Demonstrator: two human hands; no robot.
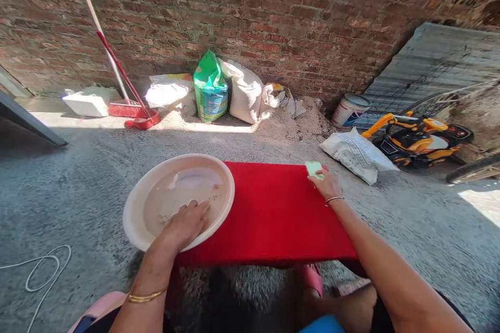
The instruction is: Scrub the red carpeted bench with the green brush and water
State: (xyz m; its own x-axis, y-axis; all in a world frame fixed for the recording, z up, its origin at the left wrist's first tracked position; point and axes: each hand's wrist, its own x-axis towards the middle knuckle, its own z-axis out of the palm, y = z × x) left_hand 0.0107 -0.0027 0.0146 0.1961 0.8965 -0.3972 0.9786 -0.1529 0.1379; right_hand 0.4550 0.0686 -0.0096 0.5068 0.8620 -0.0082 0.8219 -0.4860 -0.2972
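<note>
On the left, a wide pale pink plastic basin (135,208) of cloudy water rests partly on a low table covered in red cloth (269,208). My left hand (187,223) reaches over its near rim with fingers bent down into the water. They look apart, though their tips are partly hidden; nothing shows in them. Small dark specks lie in the water around that hand. At the table's far right corner, my right hand (328,184) is closed on a pale green rounded rectangular object (314,168), whose exact kind I cannot make out.
Several sacks, among them a green bag (211,88), stand along the brick wall (273,26). A red dustpan (144,119) leans at left. On the right are a white sack (353,153), a bucket (349,109) and a toy excavator (422,138). A cable (50,265) lies on the floor.
</note>
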